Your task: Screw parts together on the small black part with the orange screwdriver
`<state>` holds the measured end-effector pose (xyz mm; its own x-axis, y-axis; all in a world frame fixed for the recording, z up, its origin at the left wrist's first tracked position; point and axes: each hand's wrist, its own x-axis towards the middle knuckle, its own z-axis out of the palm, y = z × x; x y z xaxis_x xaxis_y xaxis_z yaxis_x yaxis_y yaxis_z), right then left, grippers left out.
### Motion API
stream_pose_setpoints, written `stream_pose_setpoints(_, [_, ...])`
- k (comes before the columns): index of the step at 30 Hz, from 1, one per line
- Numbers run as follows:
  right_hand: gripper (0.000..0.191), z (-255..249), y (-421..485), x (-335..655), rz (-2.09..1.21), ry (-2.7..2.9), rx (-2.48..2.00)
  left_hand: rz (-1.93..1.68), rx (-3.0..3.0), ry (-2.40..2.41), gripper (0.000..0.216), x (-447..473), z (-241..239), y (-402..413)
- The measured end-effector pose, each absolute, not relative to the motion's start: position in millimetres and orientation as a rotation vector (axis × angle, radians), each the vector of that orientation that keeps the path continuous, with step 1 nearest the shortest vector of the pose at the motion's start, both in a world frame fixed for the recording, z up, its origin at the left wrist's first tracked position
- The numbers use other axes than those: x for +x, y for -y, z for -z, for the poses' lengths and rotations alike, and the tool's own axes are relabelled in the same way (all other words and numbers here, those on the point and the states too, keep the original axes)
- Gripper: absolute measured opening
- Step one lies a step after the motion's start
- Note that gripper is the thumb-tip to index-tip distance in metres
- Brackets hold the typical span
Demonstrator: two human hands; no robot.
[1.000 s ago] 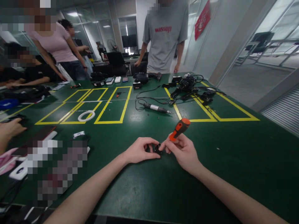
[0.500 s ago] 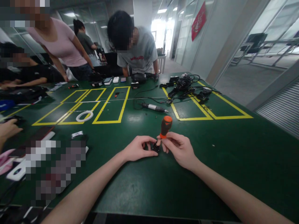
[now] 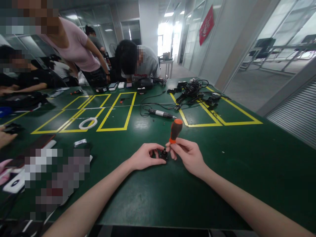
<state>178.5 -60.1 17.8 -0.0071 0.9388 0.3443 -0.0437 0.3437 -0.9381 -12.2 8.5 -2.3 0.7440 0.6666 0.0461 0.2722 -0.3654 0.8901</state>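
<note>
Here, near the middle of the green counter (image 3: 247, 171), we list one small black part (image 3: 163, 154), pinned to the surface by our left hand (image 3: 144, 157), whose thumb and fingers close around its left side; the pinch looks meant to keep the part from turning or sliding. Our right hand (image 3: 187, 156) is closed on the lower neck of a screwdriver (image 3: 174, 131), orange-capped handle uppermost and standing nearly upright, tip down into the top of the part; the upright hold would press the tip straight down. The part thus lies between the two hands, touching the left fingertips and just left of the right fingertips, directly under the tool. Further out: an electric driver (image 3: 161, 114) with its cord, well apart beyond the hands; a tangle of black cables (image 3: 197, 92) inside the yellow tape boxes (image 3: 116, 112); a white ring (image 3: 88, 123) to the left. Other people lean over the far edge; another person's hand (image 3: 5, 138) rests at the left margin.
</note>
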Motion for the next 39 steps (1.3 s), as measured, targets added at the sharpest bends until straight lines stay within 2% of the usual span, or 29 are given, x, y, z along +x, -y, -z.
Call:
stream_pose_setpoints(5, [0.035,-14.6,60.4,178.9,-1.029,1.281,-0.85,-0.485,1.968,-0.715,0.038,-11.5,0.6,-7.9])
stream_pose_setpoints(15, [0.04,-19.7,59.4,180.8,-0.983,1.325,-0.902,-0.501,1.964,-0.714,0.042,-10.8,0.5,-8.0])
stream_pose_setpoints(20, [0.035,-17.6,61.6,180.5,-0.95,1.319,-0.932,-0.493,1.962,-0.705,0.038,-10.3,0.0,-7.4])
stream_pose_setpoints(25, [0.037,-20.2,59.8,181.2,-0.893,1.338,-0.978,-0.508,1.978,-0.714,0.045,-10.5,4.5,-8.7])
stream_pose_setpoints(32, [0.038,-18.8,57.5,181.4,-1.013,1.325,-0.872,-0.51,1.984,-0.707,0.04,-10.5,2.7,-8.4])
stream_pose_setpoints(39, [0.039,-16.5,58.1,183.6,-0.968,1.324,-0.959,-0.491,1.954,-0.713,0.041,-10.5,0.7,-7.2])
